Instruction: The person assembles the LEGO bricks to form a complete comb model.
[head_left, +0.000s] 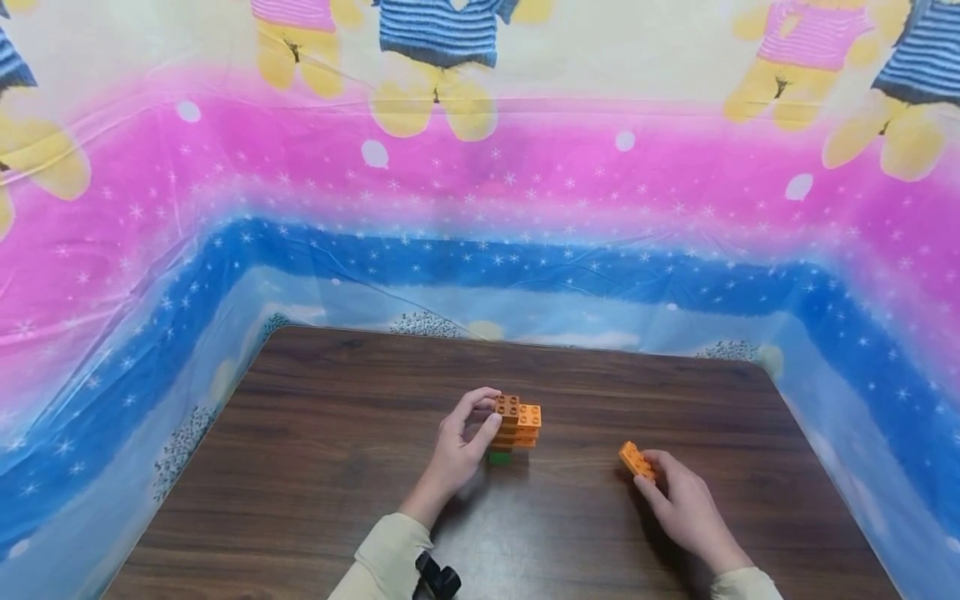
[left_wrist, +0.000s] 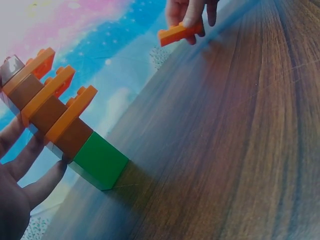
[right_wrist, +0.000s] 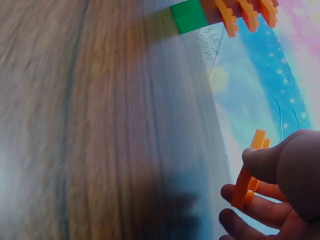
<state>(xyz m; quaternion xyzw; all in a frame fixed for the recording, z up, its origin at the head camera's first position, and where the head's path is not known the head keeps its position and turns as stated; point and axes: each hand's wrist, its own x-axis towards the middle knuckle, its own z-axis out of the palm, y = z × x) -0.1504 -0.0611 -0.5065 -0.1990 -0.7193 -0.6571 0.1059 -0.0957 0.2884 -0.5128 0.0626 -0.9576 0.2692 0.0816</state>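
Note:
A tower of toy building bricks (head_left: 517, 423) stands upright on the table, with a green brick (left_wrist: 101, 160) at its base. Above the green, brown bricks (left_wrist: 75, 137) alternate with thin orange bricks (left_wrist: 59, 90) that stick out to one side. My left hand (head_left: 459, 437) grips the tower from its left side, thumb and fingers around the upper part. To the right, apart from the tower, my right hand (head_left: 686, 504) pinches a loose thin orange brick (head_left: 636, 461) between thumb and fingers. Its studs show in the right wrist view.
The dark wood-grain table (head_left: 315, 467) spreads under both hands. Behind it and at its sides hangs a pink and blue printed cloth (head_left: 480, 192). A black strap device (head_left: 437, 577) sits on the left sleeve (head_left: 390, 554).

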